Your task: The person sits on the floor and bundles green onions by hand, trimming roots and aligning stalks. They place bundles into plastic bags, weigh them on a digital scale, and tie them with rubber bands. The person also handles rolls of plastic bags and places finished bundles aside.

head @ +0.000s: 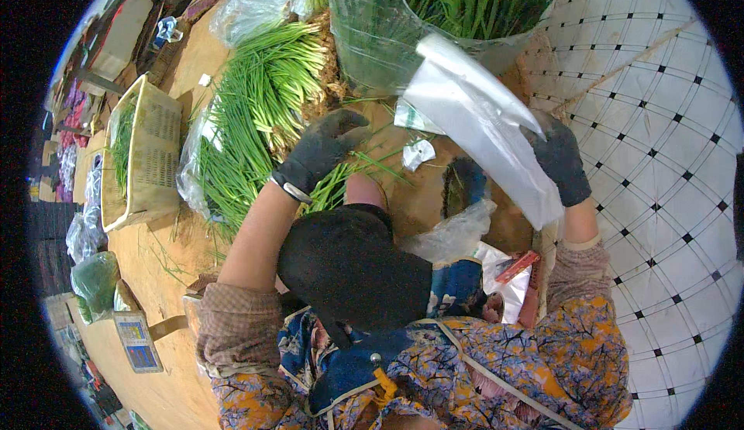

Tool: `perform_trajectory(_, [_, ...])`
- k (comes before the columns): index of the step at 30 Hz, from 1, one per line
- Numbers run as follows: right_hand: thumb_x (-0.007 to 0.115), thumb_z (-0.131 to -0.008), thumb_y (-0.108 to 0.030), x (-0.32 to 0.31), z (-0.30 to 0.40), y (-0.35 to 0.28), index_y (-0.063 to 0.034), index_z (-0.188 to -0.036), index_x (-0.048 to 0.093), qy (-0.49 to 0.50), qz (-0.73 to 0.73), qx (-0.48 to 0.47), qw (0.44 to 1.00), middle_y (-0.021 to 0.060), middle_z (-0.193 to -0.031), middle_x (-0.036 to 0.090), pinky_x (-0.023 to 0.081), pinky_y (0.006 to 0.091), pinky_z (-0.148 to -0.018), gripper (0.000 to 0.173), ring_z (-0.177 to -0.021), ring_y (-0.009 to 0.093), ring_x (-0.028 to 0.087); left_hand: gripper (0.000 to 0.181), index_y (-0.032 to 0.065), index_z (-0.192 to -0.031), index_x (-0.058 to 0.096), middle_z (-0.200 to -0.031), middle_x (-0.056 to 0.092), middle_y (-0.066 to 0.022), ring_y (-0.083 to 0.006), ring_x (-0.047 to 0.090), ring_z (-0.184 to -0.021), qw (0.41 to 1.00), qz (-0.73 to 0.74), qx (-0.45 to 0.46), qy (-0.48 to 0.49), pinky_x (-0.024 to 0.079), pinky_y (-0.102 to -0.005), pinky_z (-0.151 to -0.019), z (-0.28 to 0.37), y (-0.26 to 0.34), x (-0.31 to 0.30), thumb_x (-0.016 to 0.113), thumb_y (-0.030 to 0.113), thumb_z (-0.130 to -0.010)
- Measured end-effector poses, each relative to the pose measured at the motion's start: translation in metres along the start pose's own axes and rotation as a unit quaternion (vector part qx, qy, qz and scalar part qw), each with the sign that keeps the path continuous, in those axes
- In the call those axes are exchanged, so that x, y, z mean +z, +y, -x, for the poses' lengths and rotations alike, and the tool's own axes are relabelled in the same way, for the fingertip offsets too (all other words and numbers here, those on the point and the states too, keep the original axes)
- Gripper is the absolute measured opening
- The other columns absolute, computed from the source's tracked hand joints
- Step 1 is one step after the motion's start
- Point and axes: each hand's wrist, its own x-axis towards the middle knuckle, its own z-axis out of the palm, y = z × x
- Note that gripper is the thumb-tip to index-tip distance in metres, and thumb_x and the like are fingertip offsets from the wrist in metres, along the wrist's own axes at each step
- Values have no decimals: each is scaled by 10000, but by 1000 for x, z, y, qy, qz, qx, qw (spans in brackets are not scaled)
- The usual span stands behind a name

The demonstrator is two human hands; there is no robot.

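My left hand (325, 148), in a dark work glove, curls over the root end of a heap of green onions (261, 87). Its thumb and fingers are apart, and I see nothing between them. Loose green stalks (381, 165) lie just beyond its fingertips and under its wrist. On the other side, my right hand (561, 157), gloved the same way, grips a white translucent plastic bag (476, 122). That bag hangs across the front of the hand, its upper end blurred. A crumpled white scrap (418, 154) lies on the floor between my hands.
A large clear plastic bag (372, 29) holding upright greens (476, 0) stands ahead. To the left are a cream plastic crate (160, 145) with greens and a scale display (138, 341). A white tiled-pattern wall surface (657, 139) borders the right. Clear plastic (456, 232) lies near my knee.
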Motion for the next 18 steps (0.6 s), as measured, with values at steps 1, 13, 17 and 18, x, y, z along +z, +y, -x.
perform_trajectory(1, [497,-710,-265,8,4,-5,-25,-875,512,11,32,-30,999,166,-784,527,410,356,-651,292,-726,299,509,229,-3,-866,512,-787,537,-113,-184,519,-699,999,-32,40,-7,416,-276,-623,0,5,3,499,185,-735])
perform_trajectory(13, [471,-707,-302,242,149,45,-65,-709,538,-270,-17,-54,961,121,-701,541,406,376,-566,246,-619,286,509,241,11,-949,466,-897,529,-58,-114,491,-790,1000,28,11,-2,419,-234,-651,24,25,5,460,174,-771])
perform_trajectory(17, [516,-702,-291,183,101,46,-47,-659,525,-208,-51,-62,975,71,-591,509,382,299,-494,247,-540,206,474,262,9,-957,469,-920,529,-68,-128,496,-808,998,-52,32,-13,410,-246,-685,27,21,6,467,193,-770])
perform_trajectory(18, [527,-700,-280,143,84,36,-49,-649,519,-241,-191,32,951,49,-568,490,368,276,-483,237,-529,160,457,261,7,-956,470,-925,529,-73,-136,499,-809,996,-65,52,-15,407,-252,-694,27,22,9,470,187,-767])
